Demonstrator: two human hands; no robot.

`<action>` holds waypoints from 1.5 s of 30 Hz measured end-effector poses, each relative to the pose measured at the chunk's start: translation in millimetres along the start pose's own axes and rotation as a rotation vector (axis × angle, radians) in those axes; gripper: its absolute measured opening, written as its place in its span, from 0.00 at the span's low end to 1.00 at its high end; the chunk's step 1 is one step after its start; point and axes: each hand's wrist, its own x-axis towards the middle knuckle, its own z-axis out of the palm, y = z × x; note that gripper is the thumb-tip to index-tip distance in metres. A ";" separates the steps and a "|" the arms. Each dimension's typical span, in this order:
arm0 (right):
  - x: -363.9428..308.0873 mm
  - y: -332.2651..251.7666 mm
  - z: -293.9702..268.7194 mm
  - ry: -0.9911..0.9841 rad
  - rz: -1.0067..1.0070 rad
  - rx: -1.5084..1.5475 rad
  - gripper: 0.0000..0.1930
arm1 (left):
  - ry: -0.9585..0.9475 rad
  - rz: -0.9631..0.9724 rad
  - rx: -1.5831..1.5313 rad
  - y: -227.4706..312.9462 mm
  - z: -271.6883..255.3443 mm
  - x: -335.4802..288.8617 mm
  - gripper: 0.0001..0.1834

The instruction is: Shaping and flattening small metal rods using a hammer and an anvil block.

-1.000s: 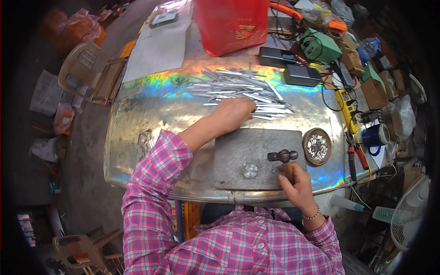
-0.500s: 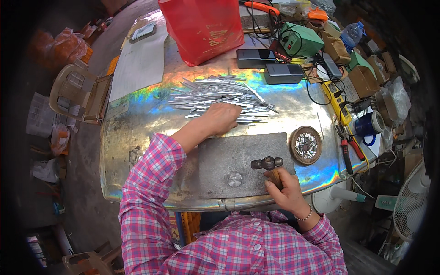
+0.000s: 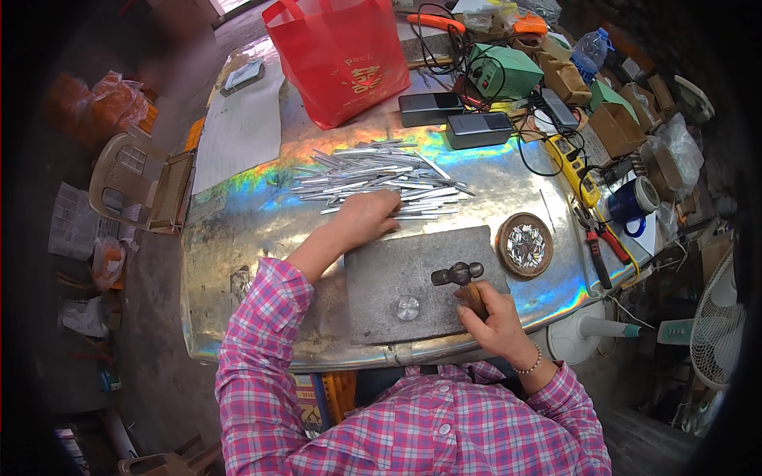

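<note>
Firmly, it seems, the right hand (image 3: 498, 321) is wrapped around a hammer (image 3: 458, 274), gripping the wooden handle close beneath the head, a short hold that probably favours control over swing. The head shows over the right part of a flat grey slab (image 3: 373, 270); whether it touches, I cannot tell. The left hand (image 3: 367, 218) reaches past the slab's far edge to the near side of a loose heap of metal strips (image 3: 381, 176), its fingers bent down together; whether they pinch a strip is hidden.

On the slab, left of the hammer, sits a round metal disc (image 3: 407, 308), near the body where both hands can get at it easily. Just right of the slab lies a round brown bowl (image 3: 503, 247) of short shiny pieces (image 3: 525, 244), its rim likely keeping them from scattering. Farther right, red-handled pliers (image 3: 595, 255) and a blue mug (image 3: 627, 202) line the table's edge, while a red bag (image 3: 337, 67) stands at the far side, apart from the heap.
</note>
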 end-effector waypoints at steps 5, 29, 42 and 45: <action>-0.5 -2.2 0.3 -0.006 -0.016 -0.015 0.11 | -0.135 0.092 0.211 -7.9 10.7 12.4 0.12; -1.4 -0.4 -4.0 -0.008 -0.032 -0.022 0.11 | 0.314 -0.004 0.005 24.2 -56.6 -70.8 0.11; 12.5 25.8 -72.7 0.275 0.110 -0.143 0.09 | 0.531 -0.071 -0.446 113.3 30.3 -159.8 0.14; 22.7 50.4 -96.2 0.336 0.048 -0.413 0.08 | 0.484 -0.105 -0.412 112.6 37.2 -162.3 0.13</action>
